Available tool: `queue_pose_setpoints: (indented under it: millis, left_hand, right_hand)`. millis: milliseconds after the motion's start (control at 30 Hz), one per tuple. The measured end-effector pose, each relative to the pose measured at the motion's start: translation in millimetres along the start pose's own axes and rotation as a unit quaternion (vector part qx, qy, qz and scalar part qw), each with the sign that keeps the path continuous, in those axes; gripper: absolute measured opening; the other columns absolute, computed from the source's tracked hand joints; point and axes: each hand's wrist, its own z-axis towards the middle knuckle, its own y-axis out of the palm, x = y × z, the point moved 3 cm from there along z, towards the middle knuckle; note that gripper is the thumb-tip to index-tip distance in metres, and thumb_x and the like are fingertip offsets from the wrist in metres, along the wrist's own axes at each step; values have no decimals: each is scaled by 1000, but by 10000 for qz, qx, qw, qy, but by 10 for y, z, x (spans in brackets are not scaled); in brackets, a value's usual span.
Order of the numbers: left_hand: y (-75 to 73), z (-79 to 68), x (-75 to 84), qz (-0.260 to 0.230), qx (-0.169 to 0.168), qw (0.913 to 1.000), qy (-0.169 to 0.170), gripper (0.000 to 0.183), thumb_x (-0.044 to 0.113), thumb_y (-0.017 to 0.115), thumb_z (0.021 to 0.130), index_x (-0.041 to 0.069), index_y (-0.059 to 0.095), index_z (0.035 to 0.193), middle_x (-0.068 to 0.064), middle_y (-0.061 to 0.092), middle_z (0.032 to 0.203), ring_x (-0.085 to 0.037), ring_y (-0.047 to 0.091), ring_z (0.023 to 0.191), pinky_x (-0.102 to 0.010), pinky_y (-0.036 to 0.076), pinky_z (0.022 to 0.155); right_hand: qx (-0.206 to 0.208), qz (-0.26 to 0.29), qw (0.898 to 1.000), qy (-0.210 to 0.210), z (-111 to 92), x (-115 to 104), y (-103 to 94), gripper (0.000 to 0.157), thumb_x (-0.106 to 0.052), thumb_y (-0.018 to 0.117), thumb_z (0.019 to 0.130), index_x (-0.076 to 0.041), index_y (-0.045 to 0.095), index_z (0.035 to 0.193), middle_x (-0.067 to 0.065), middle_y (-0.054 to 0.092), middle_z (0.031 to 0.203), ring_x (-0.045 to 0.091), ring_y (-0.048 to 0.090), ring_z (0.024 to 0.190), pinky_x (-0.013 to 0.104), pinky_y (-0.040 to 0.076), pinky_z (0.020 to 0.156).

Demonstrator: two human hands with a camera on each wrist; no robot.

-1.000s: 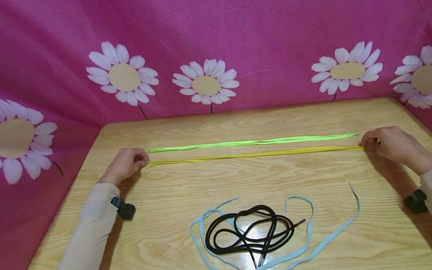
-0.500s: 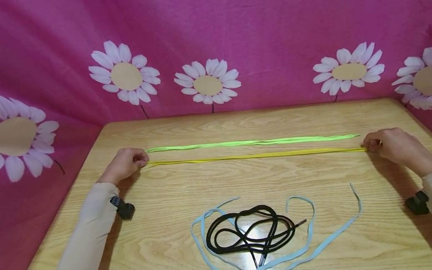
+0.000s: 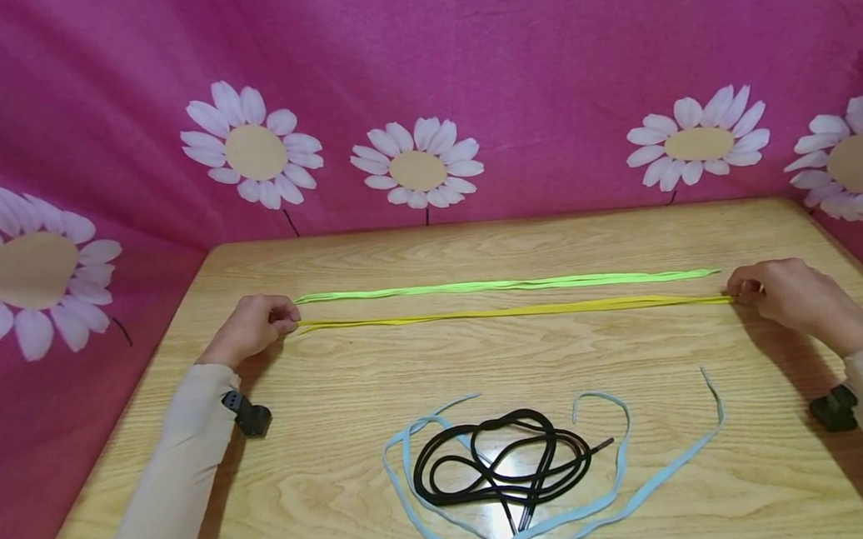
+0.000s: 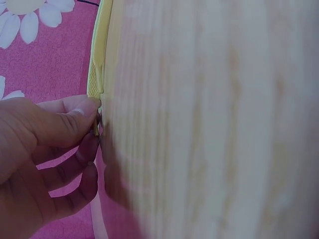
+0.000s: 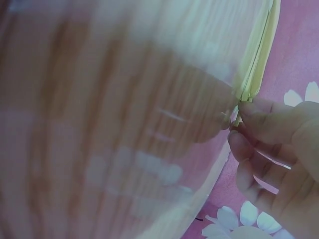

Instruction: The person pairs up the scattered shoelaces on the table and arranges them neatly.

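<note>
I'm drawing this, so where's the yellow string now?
In the head view, the yellow string stretches across the table from the left hand to the right hand, pinched at both ends, just this side of the green string.

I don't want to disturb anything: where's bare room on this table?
Bare: between the yellow lace and black lace; beyond the green lace, toward the cloth. Crowded: the near middle, where black lace and blue lace overlap.
</note>
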Motion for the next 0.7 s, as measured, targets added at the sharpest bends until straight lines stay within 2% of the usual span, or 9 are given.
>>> queue_pose_setpoints:
  millis: [200,400,567,700]
  left_hand:
    - [-7,-7,-5,5,26,10000,-1,4,0,65,90,1,66,93,-9,63,83,-24,54,79,-39,44,74]
    - [-66,-76,33,-7,170,9998,120,7,-1,67,88,1,67,95,-13,66,89,-27,60,82,-40,47,74]
    - [-126,-127,145,79,354,9988,332,7,3,66,90,0,68,96,-13,66,89,-28,60,83,-41,48,71]
    - [-130,-150,288,94,363,9972,640,7,1,65,90,-1,68,95,-12,66,87,-27,60,82,-41,48,71]
  right_hand:
    - [-236,-22,9997,16,15,0,-4,17,8,62,81,-3,69,94,11,65,81,28,59,76,50,47,64]
    - [-368,-142,9991,135,-6,-5,-39,12,2,65,84,-4,68,94,10,64,80,28,58,74,47,46,63]
    - [-186,-292,9992,179,-50,-46,-101,11,-1,70,80,-5,66,90,6,61,76,24,56,69,40,44,56]
    - [114,-418,9990,-93,-64,-169,-136,14,0,73,79,-5,66,89,4,61,75,22,56,67,41,45,56]
